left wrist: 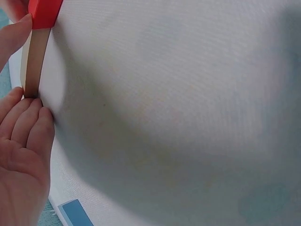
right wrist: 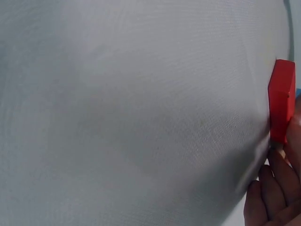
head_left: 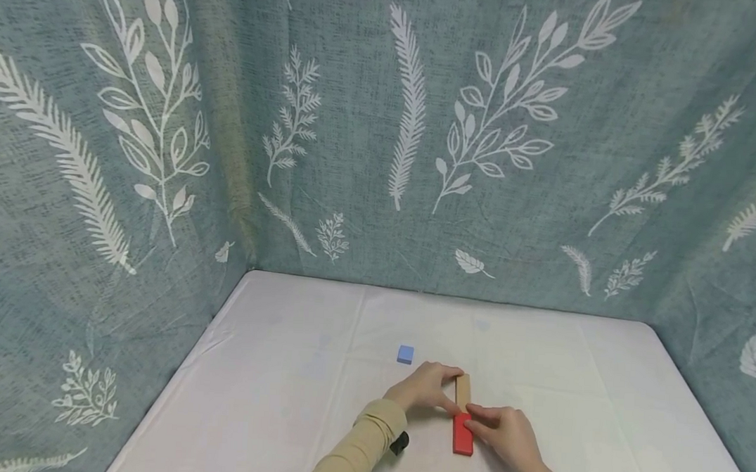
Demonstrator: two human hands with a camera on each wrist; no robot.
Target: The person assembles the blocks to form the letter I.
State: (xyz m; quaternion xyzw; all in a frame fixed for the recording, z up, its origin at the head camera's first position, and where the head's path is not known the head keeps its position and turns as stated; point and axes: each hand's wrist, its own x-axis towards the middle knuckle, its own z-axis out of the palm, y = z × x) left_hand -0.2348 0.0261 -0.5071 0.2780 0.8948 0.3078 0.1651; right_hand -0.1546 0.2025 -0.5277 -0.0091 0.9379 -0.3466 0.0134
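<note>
A plain wooden block [head_left: 463, 390] and a red block [head_left: 463, 437] lie end to end in a line on the white cloth. My left hand [head_left: 425, 387] spans the wooden block from the left, fingertips at its far end and thumb by the joint with the red block. The left wrist view shows those fingertips against the end of the wood [left wrist: 36, 66]. From the right, my right hand [head_left: 510, 433] grips the red block near its far end, the thumb on it and the index finger by the joint. In the right wrist view, other fingers [right wrist: 275, 188] curl beside the red block [right wrist: 282, 89].
A small blue block [head_left: 405, 354] sits farther back, left of the wooden block. White cloth [head_left: 271, 372] covers the table. Teal curtains [head_left: 357, 122] with white leaf prints stand behind and at both sides. A black device [head_left: 399, 443] is at the left wrist.
</note>
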